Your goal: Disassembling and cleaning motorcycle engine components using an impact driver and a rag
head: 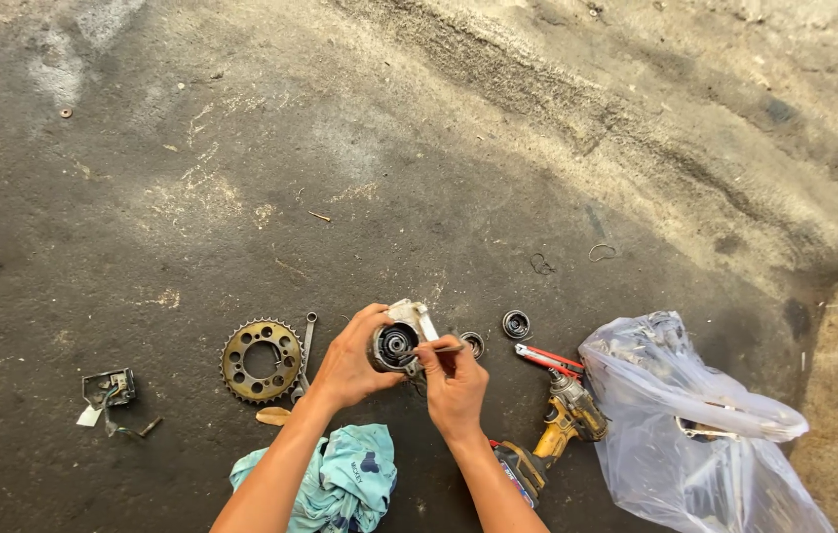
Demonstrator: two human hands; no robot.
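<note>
Held up over the ground by left hand (350, 363): round metal housing (397, 342), just left of right hand (454, 388), which pinches thin tool (436, 349) against housing's face. Left of hands, flat on ground: toothed sprocket (261, 360), wrench (305, 347) beside it. Farther left: small electrical part (109, 389). Below hands, between forearms: crumpled cloth (340, 479). Right of hands: two small bearings (515, 324), pliers (547, 359), cordless drill (557, 427). Far right: plastic bag (695, 434).

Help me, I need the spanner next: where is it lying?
In the head view the spanner lies on the ground left of centre, between the toothed sprocket and the left hand.
</note>
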